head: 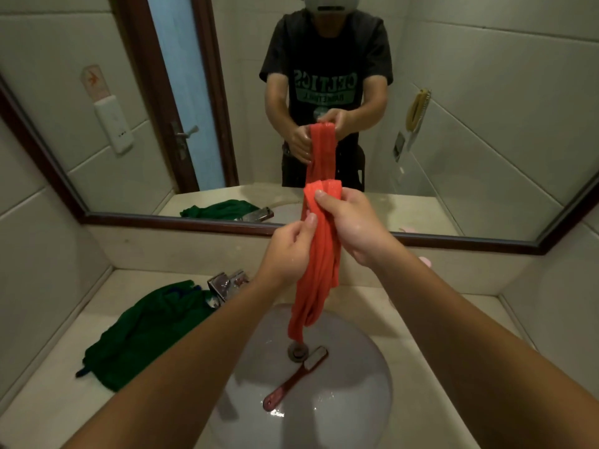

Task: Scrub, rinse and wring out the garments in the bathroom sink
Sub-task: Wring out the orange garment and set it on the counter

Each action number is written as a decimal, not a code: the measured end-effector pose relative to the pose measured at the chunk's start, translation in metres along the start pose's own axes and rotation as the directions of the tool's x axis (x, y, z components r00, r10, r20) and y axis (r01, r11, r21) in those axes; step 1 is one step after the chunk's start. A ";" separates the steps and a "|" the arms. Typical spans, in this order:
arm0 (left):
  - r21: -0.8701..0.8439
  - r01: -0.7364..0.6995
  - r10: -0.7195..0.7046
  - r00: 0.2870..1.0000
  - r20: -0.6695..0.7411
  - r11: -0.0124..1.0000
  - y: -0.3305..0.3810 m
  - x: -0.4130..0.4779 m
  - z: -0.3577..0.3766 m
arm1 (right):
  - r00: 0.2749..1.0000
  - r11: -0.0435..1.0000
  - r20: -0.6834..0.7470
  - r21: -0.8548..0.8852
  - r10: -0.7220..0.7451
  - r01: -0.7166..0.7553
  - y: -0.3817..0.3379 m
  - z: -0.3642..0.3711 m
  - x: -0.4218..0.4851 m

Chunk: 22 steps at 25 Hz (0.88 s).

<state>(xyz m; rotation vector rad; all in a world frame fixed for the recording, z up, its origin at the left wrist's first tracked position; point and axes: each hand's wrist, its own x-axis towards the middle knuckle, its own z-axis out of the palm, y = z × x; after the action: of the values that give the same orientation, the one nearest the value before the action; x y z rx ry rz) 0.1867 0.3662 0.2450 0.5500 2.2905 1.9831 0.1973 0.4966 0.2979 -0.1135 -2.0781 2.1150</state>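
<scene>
Above the sink (pixel 350 416), both hands hold up a red garment (pixel 319 264) bunched into a hanging rope. Whether its lower end touches the drain (pixel 296 353) is unclear. The right hand (pixel 350 225) has its grip closed round the folded top, and the left hand (pixel 288 249) pinches the cloth lower down. The left forearm covers part of the faucet (pixel 225 283). A green garment (pixel 146 332) lies crumpled on the tabletop (pixel 58 393), and a red-handled brush (pixel 296 377) lies in the basin. A pink object (pixel 425 261) behind the right wrist is mostly hidden.

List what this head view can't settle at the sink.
- Faucet: head view, left forearm covers the spout; water running or not, unknown.
- Pink item: head view, mostly behind right forearm; unidentifiable.
- Orange garment: head view, bunched between left hand and right hand; type unclear.
- Drain: head view, garment's end overlaps it; plug state unclear.
</scene>
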 end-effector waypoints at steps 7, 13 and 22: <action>-0.271 0.109 -0.096 0.993 0.062 0.956 0.014 -0.014 0.012 | 0.989 0.944 0.037 -0.305 0.144 -0.126 0.018 -0.028 -0.019; -0.281 0.204 -0.209 0.978 0.010 0.938 0.024 -0.003 0.020 | 0.990 0.980 -0.136 -0.201 -0.036 0.008 0.049 -0.022 -0.054; 0.362 -0.128 0.140 0.990 -0.008 0.923 0.020 -0.003 0.003 | 0.920 0.960 -0.316 -0.227 -0.231 0.163 0.047 -0.014 -0.050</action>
<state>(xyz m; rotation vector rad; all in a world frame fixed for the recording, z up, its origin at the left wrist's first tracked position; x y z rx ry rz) 0.1946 0.3699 0.2630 0.7203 2.7277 1.6314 0.2459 0.5009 0.2472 -0.2627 -1.9888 1.6364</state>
